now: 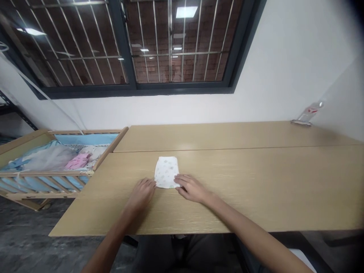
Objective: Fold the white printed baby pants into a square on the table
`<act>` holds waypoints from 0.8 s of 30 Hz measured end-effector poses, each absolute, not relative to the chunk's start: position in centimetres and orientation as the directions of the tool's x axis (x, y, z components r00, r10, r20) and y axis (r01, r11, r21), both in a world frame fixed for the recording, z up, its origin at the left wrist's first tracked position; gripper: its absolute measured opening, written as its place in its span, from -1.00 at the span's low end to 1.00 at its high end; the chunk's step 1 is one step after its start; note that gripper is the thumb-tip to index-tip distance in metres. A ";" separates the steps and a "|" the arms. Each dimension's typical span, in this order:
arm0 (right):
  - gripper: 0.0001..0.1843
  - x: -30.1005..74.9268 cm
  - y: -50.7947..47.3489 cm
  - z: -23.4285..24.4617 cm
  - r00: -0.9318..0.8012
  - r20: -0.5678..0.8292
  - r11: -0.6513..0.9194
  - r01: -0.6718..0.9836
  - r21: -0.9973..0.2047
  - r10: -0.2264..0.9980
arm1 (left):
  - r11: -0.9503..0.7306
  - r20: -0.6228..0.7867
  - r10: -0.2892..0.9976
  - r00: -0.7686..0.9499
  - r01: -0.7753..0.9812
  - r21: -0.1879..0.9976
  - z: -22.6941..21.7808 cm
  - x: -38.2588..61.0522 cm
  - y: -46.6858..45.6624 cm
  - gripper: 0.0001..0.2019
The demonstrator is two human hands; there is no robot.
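Observation:
A small white cloth (166, 172) with a faint scattered print lies flat on the wooden table, its near corners a little wider apart than its far ones. It looks folded, but I cannot tell whether it is a garment. At its near left corner, my left hand (144, 192) is closed with the fingertips pinching the edge. My right hand (190, 187) grips the near right corner, fingers on top of the fabric and thumb low beside it. Both forearms reach in from the table's front edge.
The pale wooden table (256, 178) has a seam running across it. A wooden crib (51, 175) with blue lining, bedding and a pink cloth (78, 161) stands at the left. A clear bottle (310, 113) is at the back right, near the wall. A barred window is behind.

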State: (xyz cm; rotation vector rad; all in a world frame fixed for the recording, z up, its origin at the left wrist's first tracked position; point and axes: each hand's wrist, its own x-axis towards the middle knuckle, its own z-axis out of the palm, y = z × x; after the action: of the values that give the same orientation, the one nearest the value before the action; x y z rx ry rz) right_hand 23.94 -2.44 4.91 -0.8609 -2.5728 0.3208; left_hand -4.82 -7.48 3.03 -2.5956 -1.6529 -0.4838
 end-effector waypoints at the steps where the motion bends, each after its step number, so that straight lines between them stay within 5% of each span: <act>1: -0.59 23.9 -2.5 4.9 -0.717 0.317 0.781 0.531 -0.328 0.620 | -0.437 0.272 0.881 0.387 0.886 0.154 3.0 -4.7 -7.5 -0.70; 7: -0.63 23.7 -2.2 6.8 -0.653 0.234 0.688 0.631 -0.359 0.720 | -0.430 0.333 0.892 0.304 0.797 0.424 3.9 -3.5 -8.0 -0.70; 12: -0.62 23.6 -1.3 7.6 -0.576 0.205 0.597 0.656 -0.462 0.791 | -0.337 0.199 0.939 0.280 0.636 0.694 6.2 -2.9 -6.9 -0.64; 24: -0.63 21.6 3.5 6.5 -0.403 0.282 0.491 0.670 -0.557 0.870 | -0.112 0.148 0.988 0.030 0.807 0.580 5.1 -1.8 0.0 -0.68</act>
State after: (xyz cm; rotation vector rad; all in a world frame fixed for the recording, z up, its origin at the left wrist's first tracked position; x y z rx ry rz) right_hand 21.58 3.47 6.52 -1.2644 -2.1965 0.4859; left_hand -1.75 -0.02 5.09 -2.4662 -2.2785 -0.9367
